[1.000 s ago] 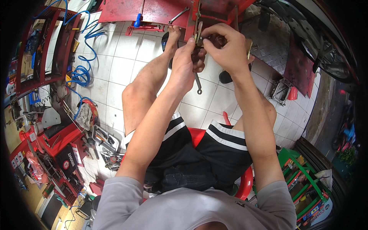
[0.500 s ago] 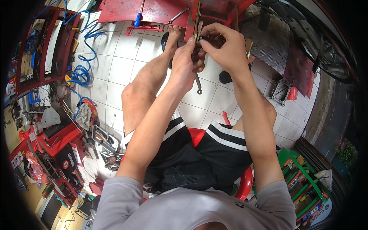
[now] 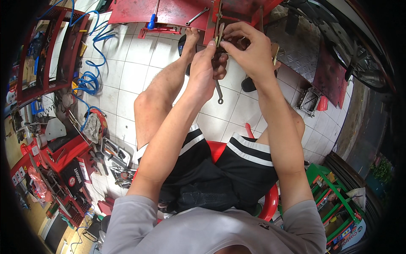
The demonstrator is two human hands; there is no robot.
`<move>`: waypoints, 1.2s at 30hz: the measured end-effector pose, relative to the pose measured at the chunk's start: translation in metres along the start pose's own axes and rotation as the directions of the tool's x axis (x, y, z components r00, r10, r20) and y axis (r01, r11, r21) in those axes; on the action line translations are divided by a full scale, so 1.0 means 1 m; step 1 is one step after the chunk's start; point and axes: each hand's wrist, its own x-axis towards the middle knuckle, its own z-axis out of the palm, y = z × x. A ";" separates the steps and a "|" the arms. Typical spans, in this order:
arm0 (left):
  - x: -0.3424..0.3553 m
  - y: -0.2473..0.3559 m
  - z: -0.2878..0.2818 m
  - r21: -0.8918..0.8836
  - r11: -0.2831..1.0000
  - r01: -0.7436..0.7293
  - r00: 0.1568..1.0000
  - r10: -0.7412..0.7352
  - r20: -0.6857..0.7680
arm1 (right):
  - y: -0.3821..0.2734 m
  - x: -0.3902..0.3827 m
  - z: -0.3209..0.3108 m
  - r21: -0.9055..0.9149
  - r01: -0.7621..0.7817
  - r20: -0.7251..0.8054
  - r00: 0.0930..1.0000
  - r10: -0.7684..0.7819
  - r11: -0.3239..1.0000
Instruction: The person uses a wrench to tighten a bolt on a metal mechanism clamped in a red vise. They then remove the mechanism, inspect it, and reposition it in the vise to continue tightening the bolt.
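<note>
My left hand is closed around a dark wrench whose ring end hangs below my fingers. Its thumb presses against a thin, brass-coloured metal piece that stands up from the grip. From the other side, my right hand pinches at the same piece, thumb and fingertips close to my left thumb. Whatever small part sits between the right fingertips is mostly hidden. Both hands are just in front of the red lift platform.
A blue-handled screwdriver and a silver wrench lie on the platform. A coiled blue air hose and a red tool trolley are at the left. At the lower right stands a green rack. A metal frame part lies on the tiles.
My right fingers have shifted very slightly around the metal piece. The left hand and the wrench keep the same place.
</note>
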 end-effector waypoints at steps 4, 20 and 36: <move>0.000 0.000 0.000 -0.002 1.000 -0.005 1.000 0.005 0.009 | 0.005 0.001 0.000 0.008 -0.015 0.015 1.000 0.015 1.000; -0.001 0.001 0.001 0.004 1.000 0.004 1.000 -0.004 -0.004 | 0.005 0.002 -0.001 0.020 -0.010 0.016 1.000 0.010 1.000; 0.000 0.000 -0.001 0.007 1.000 -0.007 1.000 0.006 0.017 | 0.001 0.001 -0.002 -0.165 0.078 0.017 0.997 -0.076 0.983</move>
